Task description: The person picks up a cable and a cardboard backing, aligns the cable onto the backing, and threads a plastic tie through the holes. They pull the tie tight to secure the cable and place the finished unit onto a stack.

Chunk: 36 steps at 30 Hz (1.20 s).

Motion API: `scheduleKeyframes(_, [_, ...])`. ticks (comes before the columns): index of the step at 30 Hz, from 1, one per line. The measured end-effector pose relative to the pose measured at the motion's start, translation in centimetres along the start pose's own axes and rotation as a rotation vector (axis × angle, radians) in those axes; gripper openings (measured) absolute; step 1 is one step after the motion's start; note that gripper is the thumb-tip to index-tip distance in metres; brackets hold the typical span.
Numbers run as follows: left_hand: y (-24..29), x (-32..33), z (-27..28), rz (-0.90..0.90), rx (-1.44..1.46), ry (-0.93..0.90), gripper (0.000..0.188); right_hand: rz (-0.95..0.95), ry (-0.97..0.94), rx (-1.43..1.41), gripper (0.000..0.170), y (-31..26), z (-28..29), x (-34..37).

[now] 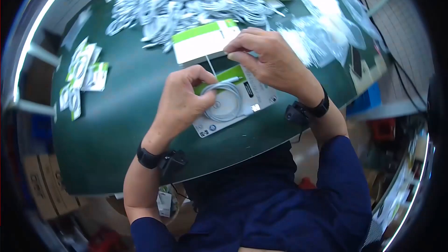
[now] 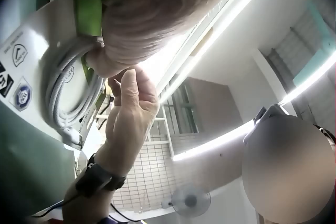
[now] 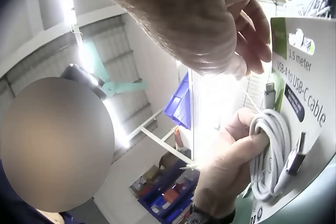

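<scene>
A coiled white cable [image 1: 224,103] with a USB-A plug lies against a printed cardboard card [image 3: 315,98], labelled as a USB-A to USB-C cable. My left hand [image 1: 181,94] pinches the coil between thumb and fingers, close to the card's green band. From beside those fingers a thin white strip [image 1: 211,65] sticks up. Above and to the right hovers my right hand [image 1: 267,58], fingers loosely curved and thumb near the index fingertip. In the head view its fingertips stand apart from the strip, with nothing visible between them.
Behind the hands stands a white and green box [image 1: 198,44]. A large heap of white cables [image 1: 186,4] covers the far side of the green table [image 1: 116,158]. Carded cables [image 1: 81,77] lie at left; clear plastic bags [image 1: 322,32] lie at right.
</scene>
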<state>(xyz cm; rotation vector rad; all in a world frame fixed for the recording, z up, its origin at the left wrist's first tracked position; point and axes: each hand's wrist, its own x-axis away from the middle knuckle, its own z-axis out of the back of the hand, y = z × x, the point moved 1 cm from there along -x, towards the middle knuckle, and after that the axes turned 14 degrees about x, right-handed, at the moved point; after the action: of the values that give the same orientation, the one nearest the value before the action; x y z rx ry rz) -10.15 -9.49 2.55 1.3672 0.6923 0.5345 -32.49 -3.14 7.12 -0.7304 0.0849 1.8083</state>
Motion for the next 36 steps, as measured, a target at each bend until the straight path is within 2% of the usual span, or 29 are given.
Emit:
scheduleKeyframes(3, [-0.8,-3.3,-1.9,0.080,0.040,-0.080,0.019,-0.044,0.025,0.086,0.013,1.8,0.1,2.1])
scheduleKeyframes(5, [-1.6,-5.1,-2.9,0.032,-0.011,-0.104,0.019,-0.061,0.022,0.122,0.013,3.2,0.0,2.9])
scheduleKeyframes(11, [-3.1,-6.9,-4.7,0.101,-0.132,-0.128,0.019,-0.231,-0.172,-0.149,0.014,6.3,-1.8,3.4])
scheduleKeyframes(13, [-3.9,-6.9,-4.9,0.043,-0.152,-0.128,0.017,-0.262,-0.214,-0.227,0.014,6.9,-2.9,3.7])
scheduleKeyframes(16, [-4.2,-6.9,-4.6,0.046,-0.175,-0.105,0.016,-0.277,-0.146,-0.330,0.013,6.8,-4.4,4.0])
scheduleKeyframes(21, [-4.3,-6.9,-4.8,0.094,-0.168,-0.114,0.015,-0.343,-0.156,-0.394,0.011,7.0,-4.7,4.4])
scheduleKeyframes(25, [-4.7,-7.0,-5.0,0.078,-0.121,-0.119,0.015,-0.236,-0.036,-0.238,0.009,7.0,-4.9,4.7])
scheduleKeyframes(28, [-4.8,-7.0,-5.1,0.080,-0.085,-0.117,0.015,-0.087,0.064,-0.121,0.009,7.0,-4.9,4.7])
scheduleKeyframes(32, [-4.5,-6.9,-5.4,0.102,-0.032,-0.098,0.014,-0.017,0.161,-0.080,0.011,6.9,-5.1,4.8])
scheduleKeyframes(36, [-4.6,-6.6,-5.6,0.109,0.007,-0.075,0.013,0.013,0.167,-0.036,0.010,6.6,-5.1,4.8])
